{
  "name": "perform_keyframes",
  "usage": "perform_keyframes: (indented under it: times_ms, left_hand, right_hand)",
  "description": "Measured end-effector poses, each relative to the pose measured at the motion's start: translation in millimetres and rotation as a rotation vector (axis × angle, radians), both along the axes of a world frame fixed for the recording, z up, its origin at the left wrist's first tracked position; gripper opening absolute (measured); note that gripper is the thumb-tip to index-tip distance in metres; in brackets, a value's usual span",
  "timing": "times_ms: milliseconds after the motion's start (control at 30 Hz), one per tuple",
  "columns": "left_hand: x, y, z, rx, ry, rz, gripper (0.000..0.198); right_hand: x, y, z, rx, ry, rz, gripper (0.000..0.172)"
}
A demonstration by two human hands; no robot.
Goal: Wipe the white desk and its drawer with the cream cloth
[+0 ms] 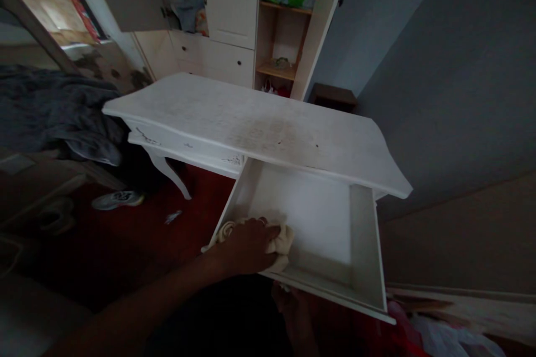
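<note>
My left hand (251, 242) is closed on a crumpled cream cloth (285, 240), pressing it into the front left corner of a pulled-out drawer (318, 212). Part of the cloth bunches up against the drawer's left wall. Below the drawer's front panel is my right hand (293, 307), its fingers curled round a small pale thing, too dark to make out. The drawer belongs to a white desk (201, 106) with curved legs; dark smudges mark the middle of its top.
Behind the desk stands a white wardrobe (232, 0) with open doors and bags on its shelves. Grey clothing (54, 111) is heaped at the left. A shoe (118, 199) lies on the red floor. Plastic bags (452, 340) sit at lower right, by the wall.
</note>
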State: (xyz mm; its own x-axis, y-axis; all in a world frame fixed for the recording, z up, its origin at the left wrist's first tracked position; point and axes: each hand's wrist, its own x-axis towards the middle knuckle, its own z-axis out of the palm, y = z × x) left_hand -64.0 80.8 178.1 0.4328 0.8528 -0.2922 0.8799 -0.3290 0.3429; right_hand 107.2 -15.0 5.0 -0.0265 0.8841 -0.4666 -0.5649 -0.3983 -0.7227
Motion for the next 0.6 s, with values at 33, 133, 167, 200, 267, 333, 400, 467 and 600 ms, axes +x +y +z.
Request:
perform_keyframes:
  times_ms: [33,133,167,200,267,333,400,467,600]
  left_hand:
    - [-6,0,1.2,0.001,-0.013,0.017,0.053]
    - [-15,2,3.0,-0.025,0.001,0.034,0.057]
    - [-17,3,2.6,-0.027,0.038,0.028,0.055]
    - [-18,5,1.6,-0.014,0.077,0.01,0.052]
    - [-19,10,-2.0,0.043,0.138,-0.055,0.047]
    - [-21,18,-6.6,0.124,0.166,-0.122,0.044]
    - [-22,29,-10.5,0.203,0.175,-0.148,0.04]
    - [-23,44,-12.7,0.291,0.186,-0.137,0.041]
    - [-21,76,-15.3,0.43,0.21,-0.039,0.048]
  right_hand:
    - [1,0,-1.1,0.0,0.002,0.004,0.032]
    - [3,0,-1.8,0.001,0.006,0.013,0.032]
    - [3,0,-0.8,0.001,0.003,0.011,0.034]
    - [3,0,0.8,0.003,-0.007,0.01,0.035]
    - [3,1,4.7,0.013,-0.029,0.004,0.038]
    - [3,1,8.2,0.025,-0.038,-0.001,0.038]
    - [3,0,9.7,0.04,-0.035,-0.009,0.036]
    - [3,0,8.6,0.049,-0.035,-0.009,0.036]
    - [5,0,1.4,0.026,-0.036,-0.015,0.04]
